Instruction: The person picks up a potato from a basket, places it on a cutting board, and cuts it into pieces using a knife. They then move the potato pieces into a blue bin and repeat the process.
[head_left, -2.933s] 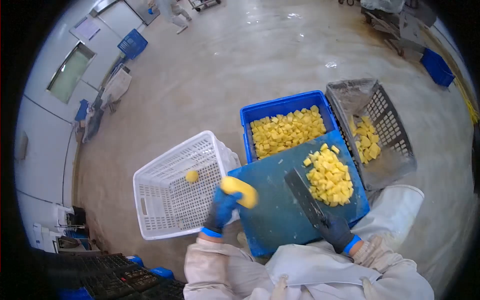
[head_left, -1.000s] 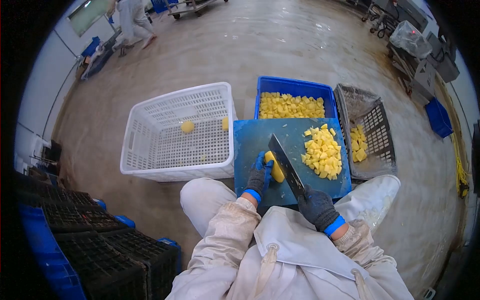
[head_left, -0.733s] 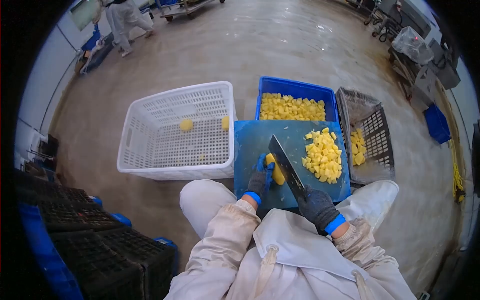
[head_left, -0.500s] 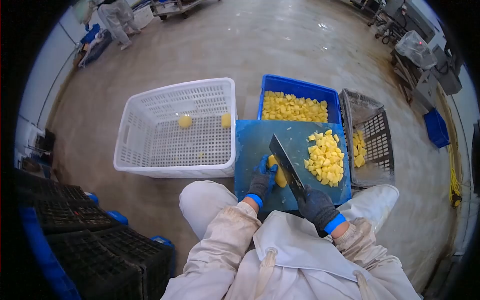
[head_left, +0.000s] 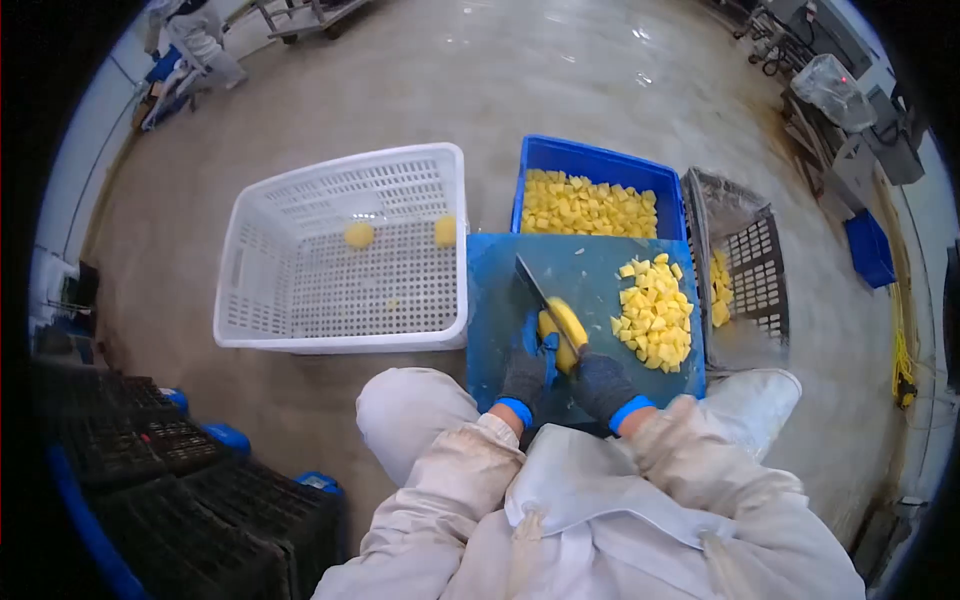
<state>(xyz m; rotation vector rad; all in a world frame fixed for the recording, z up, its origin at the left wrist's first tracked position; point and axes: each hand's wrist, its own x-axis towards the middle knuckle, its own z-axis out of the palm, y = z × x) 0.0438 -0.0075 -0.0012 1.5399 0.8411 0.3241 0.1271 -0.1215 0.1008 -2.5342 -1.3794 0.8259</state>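
Note:
A peeled yellow potato (head_left: pixel 563 356) lies on the blue cutting board (head_left: pixel 505 265), with the gloved fingers of my left hand (head_left: pixel 527 374) closed on its left side. My right hand (head_left: pixel 604 386), also gloved, grips a wide-bladed kitchen knife (head_left: pixel 532 284). The blade stands in the potato, and a cut slab (head_left: pixel 569 321) rests against its right side. Much of the handle is hidden by my fingers. Diced potato (head_left: pixel 655 318) forms a pile at the board's right.
Left of the board stands a white perforated crate (head_left: pixel 225 300) holding two whole potatoes (head_left: pixel 359 235). Behind it, a blue bin (head_left: pixel 600 150) contains many cubes. A lined dark crate (head_left: pixel 755 265) stands right. Black crates (head_left: pixel 190 500) are stacked lower left. A person (head_left: pixel 205 45) is far left.
The knife has moved left and down into the potato, splitting off a slab. My right hand has come closer to my left. The view has shifted slightly.

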